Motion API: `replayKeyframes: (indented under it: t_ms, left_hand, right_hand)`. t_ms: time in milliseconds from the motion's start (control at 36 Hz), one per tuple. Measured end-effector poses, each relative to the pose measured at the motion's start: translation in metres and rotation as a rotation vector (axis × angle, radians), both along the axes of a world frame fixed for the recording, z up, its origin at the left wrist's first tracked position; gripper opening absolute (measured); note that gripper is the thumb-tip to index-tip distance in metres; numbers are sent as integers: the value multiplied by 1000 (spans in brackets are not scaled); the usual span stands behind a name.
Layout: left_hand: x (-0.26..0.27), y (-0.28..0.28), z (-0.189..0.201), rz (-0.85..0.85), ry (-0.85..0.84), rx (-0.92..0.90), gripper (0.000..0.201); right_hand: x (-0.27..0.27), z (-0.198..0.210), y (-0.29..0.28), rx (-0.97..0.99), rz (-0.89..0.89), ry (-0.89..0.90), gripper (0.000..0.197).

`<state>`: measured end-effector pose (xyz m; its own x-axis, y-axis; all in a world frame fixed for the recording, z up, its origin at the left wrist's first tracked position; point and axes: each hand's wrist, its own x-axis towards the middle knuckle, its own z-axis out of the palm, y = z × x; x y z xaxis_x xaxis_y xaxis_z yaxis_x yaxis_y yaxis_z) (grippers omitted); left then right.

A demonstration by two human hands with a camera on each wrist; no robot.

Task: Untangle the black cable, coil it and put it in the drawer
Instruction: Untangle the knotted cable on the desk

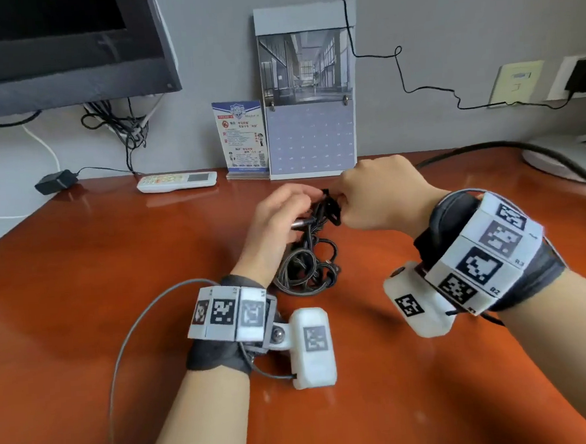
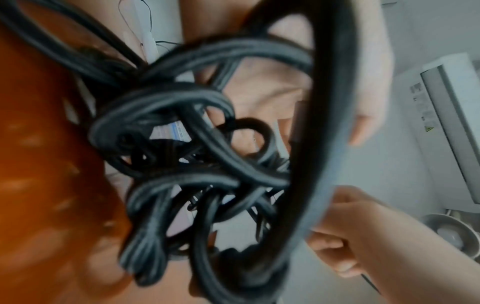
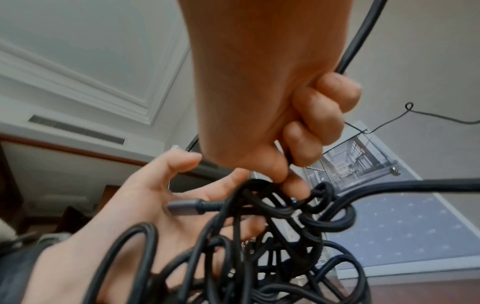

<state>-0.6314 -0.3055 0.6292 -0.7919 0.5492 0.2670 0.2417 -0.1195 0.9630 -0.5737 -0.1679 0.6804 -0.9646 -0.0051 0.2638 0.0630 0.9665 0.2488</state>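
- Pinching the top of the tangled black cable [image 1: 312, 251] with my right hand [image 1: 379, 190], thumb and forefinger closed on a strand, other fingers curled in.
- Right wrist view: my fingertips [image 3: 296, 185] nip a loop at the top of the knot; a separate thick black lead [image 3: 358, 37] runs up past my knuckles.
- My left hand [image 1: 277, 216] is cupped around the left side of the bundle, fingers loosely bent, palm against the strands.
- Metal plug end [image 1: 302, 224] of the cable lies across my left palm, pointing left; the thumb stands apart from it.
- Can't tell if the left fingers really grip a strand or just support the bundle.
- Upper part of the cable is lifted between both hands, lower loops rest on the red-brown desk [image 1: 116, 267], just ahead of my left wrist.
- Left wrist view is blurred, mostly crossing loops [image 2: 182, 133] close to the lens.
- No drawer shows in any view.
- Back edge of the desk: white remote [image 1: 177, 182], small info card [image 1: 242, 139], calendar [image 1: 309, 118] leaning on the wall.
- Black power adapter [image 1: 56, 181] at far left, monitor [image 1: 61, 47] upper left, wall socket [image 1: 581, 77] far right.
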Motion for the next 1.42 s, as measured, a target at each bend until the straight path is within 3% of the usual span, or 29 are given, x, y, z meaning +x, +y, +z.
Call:
replayKeyframes:
  t_ms: [56,222,389,556,667,833,889,972,1167,1222,1333,1417]
  left_hand:
    - [3,-1,0,-58,110,-84,24]
    - [3,2,9,-140,136,-199,53]
    - [-2,0,4,-2,84,-147,47]
    - [-4,-3,-4,43,-20,-20,42]
    - [-1,6,-9,154,-37,43,56]
    - [-1,13,-19,305,-99,90,79]
    - [-1,14,-19,315,-143,94,76]
    - [-1,17,-20,354,-107,39,55]
    - [-1,15,-20,358,-99,-1,30]
    - [0,14,-21,414,-85,-13,22]
    - [-2,16,-23,440,-70,-43,33]
    - [-1,17,-22,428,-99,-48,28]
  right_hand:
    - [-3,0,0,-42,-45,5,21]
    - [-4,3,14,-238,-125,-1,24]
    - [-4,-5,19,-371,-37,10,21]
    - [-4,-22,23,-829,142,56,16]
    - [-8,-30,15,-842,66,185,23]
    - [-10,-30,13,-927,35,224,33]
    - [-12,-30,12,-970,10,249,37]
    - [-14,-30,10,-1054,-26,219,30]
    - [-9,-24,13,-1016,-10,80,36]
    - [-5,-22,13,-912,15,64,33]
    - [3,-16,14,-502,2,102,25]
    - [6,-16,15,-435,-17,169,29]
